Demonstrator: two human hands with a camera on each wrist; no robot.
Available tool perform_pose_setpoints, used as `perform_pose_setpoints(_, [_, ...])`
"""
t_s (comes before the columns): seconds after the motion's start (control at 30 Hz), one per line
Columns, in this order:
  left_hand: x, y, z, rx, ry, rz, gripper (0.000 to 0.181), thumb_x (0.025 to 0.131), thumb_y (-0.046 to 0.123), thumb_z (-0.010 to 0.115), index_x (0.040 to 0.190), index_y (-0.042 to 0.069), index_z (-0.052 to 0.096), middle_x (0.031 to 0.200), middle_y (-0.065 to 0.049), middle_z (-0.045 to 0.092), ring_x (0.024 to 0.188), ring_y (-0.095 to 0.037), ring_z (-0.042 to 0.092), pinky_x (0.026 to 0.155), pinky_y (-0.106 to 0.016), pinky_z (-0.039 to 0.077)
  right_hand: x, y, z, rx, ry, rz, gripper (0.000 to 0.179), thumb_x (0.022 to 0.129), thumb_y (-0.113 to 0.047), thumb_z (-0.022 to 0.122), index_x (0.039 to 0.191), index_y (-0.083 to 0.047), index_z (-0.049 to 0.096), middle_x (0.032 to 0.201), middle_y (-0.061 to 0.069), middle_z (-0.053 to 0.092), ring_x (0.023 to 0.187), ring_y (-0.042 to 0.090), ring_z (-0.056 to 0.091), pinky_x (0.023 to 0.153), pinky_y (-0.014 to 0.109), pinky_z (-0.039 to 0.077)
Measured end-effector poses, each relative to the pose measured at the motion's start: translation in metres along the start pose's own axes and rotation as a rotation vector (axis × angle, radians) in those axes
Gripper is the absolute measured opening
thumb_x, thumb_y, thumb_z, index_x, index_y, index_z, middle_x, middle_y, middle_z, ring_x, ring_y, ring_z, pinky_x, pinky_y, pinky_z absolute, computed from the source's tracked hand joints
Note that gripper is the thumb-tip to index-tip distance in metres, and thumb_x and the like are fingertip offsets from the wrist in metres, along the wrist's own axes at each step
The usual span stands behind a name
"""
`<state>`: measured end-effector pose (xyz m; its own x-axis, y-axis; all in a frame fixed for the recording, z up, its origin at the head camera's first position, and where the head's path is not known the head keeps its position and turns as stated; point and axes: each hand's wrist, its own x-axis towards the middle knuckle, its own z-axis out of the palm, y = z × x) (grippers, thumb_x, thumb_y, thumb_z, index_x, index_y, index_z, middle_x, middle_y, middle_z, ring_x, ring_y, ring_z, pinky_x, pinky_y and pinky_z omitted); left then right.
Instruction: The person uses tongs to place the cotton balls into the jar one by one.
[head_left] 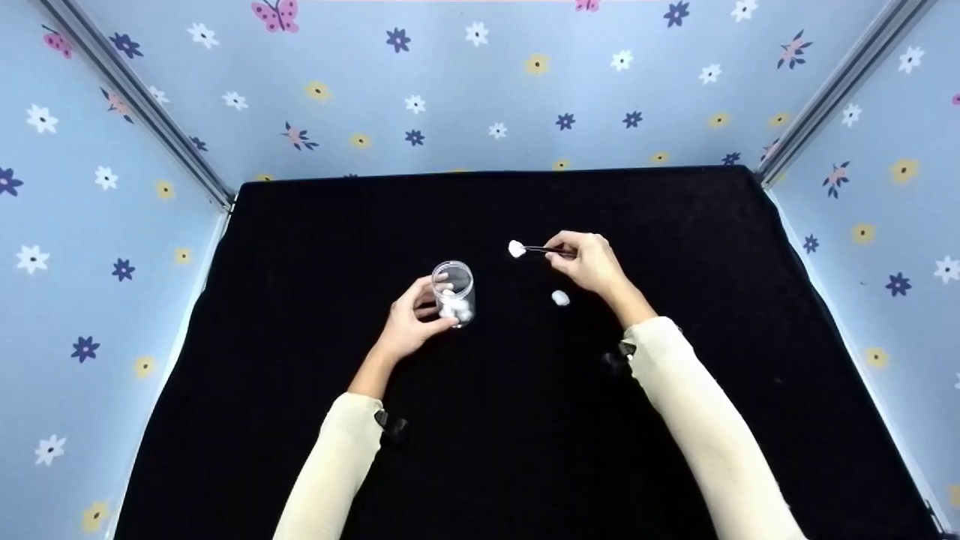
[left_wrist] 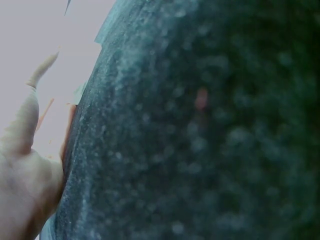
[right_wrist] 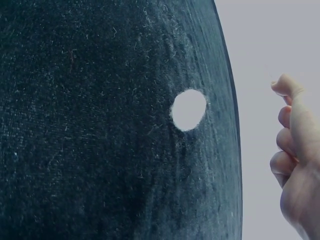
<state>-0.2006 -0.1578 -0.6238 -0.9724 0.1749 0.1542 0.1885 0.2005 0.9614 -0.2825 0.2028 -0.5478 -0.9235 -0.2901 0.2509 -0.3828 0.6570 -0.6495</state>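
My left hand (head_left: 409,322) grips a clear open-topped jar (head_left: 465,289) from its left side, thumb at the front and fingers behind. Several white cotton balls lie in the bottom of the jar. With its fingertips, my right hand (head_left: 590,262) pinches dark tweezers (head_left: 541,250) that point left. A white cotton ball (head_left: 517,248) is held at their tip, to the right of the jar and farther back. Below the right hand, one more cotton ball (head_left: 560,298) lies on the cloth; it also shows large in the right wrist view. Glare washes out the jar in the left wrist view.
A black cloth (head_left: 495,420) covers the table. Blue flowered panels (head_left: 480,90) stand at the back and both sides, with metal posts (head_left: 832,94) in the corners. Small dark devices (head_left: 394,427) are strapped at the sleeve cuffs.
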Motion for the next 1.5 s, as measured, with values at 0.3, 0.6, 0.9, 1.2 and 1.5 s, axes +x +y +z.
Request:
perform_pose_setpoints(0.3, [0.0, 0.004, 0.001, 0.001, -0.004, -0.029, 0.074, 0.086, 0.0, 0.096, 0.152, 0.004, 0.063, 0.146, -0.019, 0.076, 0.129, -0.029, 0.075, 0.113, -0.042, 0.066, 0.0, -0.007, -0.005, 0.01, 0.017, -0.023, 0.012, 0.095, -0.01, 0.081, 0.106, -0.012, 0.086, 0.073, 0.003, 0.066, 0.07, 0.012, 0.052, 0.068, 0.026, 0.042])
perform_pose_setpoints(0.6, [0.005, -0.023, -0.003, -0.035, -0.015, 0.023, 0.074, 0.085, 0.017, 0.101, 0.149, 0.013, 0.066, 0.141, -0.008, 0.079, 0.123, -0.013, 0.076, 0.108, -0.032, 0.067, 0.001, -0.013, -0.009, 0.017, 0.016, -0.044, 0.011, 0.097, -0.011, 0.08, 0.107, -0.01, 0.086, 0.076, 0.007, 0.068, 0.07, 0.015, 0.052, 0.068, 0.026, 0.042])
perform_pose_setpoints(0.9, [0.004, -0.019, -0.002, -0.032, -0.013, 0.033, 0.074, 0.085, 0.013, 0.1, 0.15, 0.01, 0.066, 0.142, -0.013, 0.078, 0.124, -0.019, 0.076, 0.108, -0.036, 0.068, 0.002, -0.023, -0.012, 0.047, 0.031, -0.077, 0.01, 0.097, -0.01, 0.081, 0.105, -0.011, 0.086, 0.072, 0.002, 0.064, 0.066, 0.012, 0.049, 0.065, 0.022, 0.039])
perform_pose_setpoints(1.2, [-0.001, 0.001, 0.0, -0.021, 0.005, -0.004, 0.073, 0.085, 0.003, 0.097, 0.15, 0.005, 0.064, 0.144, -0.016, 0.077, 0.123, -0.013, 0.075, 0.108, -0.028, 0.066, 0.003, -0.032, -0.012, 0.054, 0.036, -0.124, 0.009, 0.096, -0.01, 0.082, 0.105, -0.01, 0.086, 0.071, 0.002, 0.064, 0.065, 0.009, 0.047, 0.064, 0.021, 0.038])
perform_pose_setpoints(1.5, [0.006, -0.022, -0.002, -0.037, -0.018, -0.01, 0.074, 0.085, 0.013, 0.1, 0.15, 0.014, 0.066, 0.142, -0.007, 0.078, 0.128, -0.018, 0.076, 0.111, -0.036, 0.067, 0.004, -0.045, -0.012, 0.052, 0.03, -0.185, 0.01, 0.098, -0.01, 0.081, 0.106, -0.009, 0.086, 0.077, 0.011, 0.075, 0.067, 0.012, 0.05, 0.065, 0.019, 0.039])
